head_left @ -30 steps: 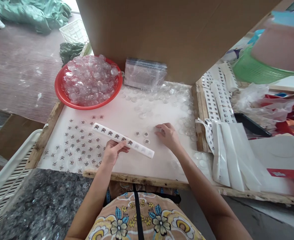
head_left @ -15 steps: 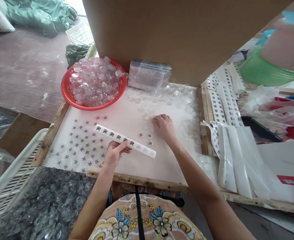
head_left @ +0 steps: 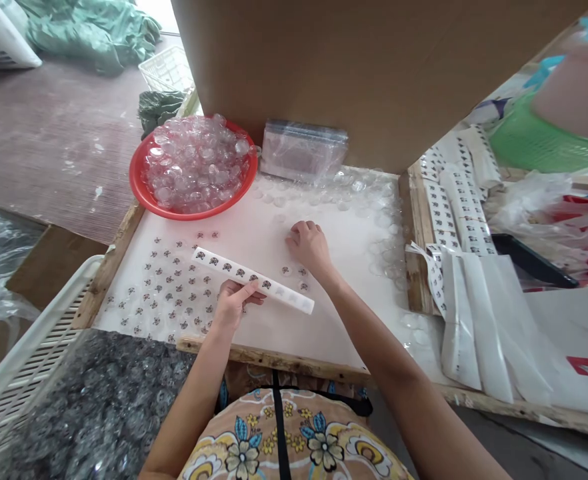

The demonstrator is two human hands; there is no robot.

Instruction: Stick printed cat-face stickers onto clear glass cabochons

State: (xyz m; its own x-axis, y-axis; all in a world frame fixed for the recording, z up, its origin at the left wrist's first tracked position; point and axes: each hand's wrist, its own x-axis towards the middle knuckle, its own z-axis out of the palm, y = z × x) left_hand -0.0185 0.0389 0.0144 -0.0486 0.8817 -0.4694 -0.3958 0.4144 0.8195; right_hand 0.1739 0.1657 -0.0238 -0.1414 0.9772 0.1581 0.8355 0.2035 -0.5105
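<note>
My left hand [head_left: 234, 305] is closed on a white sticker strip [head_left: 254, 280] printed with small dark animal-face stickers; its right end is blank. The strip slants over the white board [head_left: 294, 333]. Beyond it, my right hand [head_left: 310, 248] rests on the board with its fingers curled together; what lies under the fingertips is hidden. Just below that hand are several clear discs with stickers [head_left: 294, 273]. Many stickered clear discs [head_left: 179, 287] lie in rows on the board's left side. Plain clear discs [head_left: 389, 233] are scattered along the back and right.
A red bowl [head_left: 139, 190] heaped with clear discs stands at the back left. Beside it lies a stack of clear plastic bags [head_left: 301, 152]. A cardboard box [head_left: 314, 73] rises behind. More sticker strips [head_left: 467, 213] lie right; a white crate [head_left: 39, 333] stands left.
My right hand has moved left and slightly away from me across the board. My left hand still holds the sticker strip in nearly the same place. The whole view has shifted slightly.
</note>
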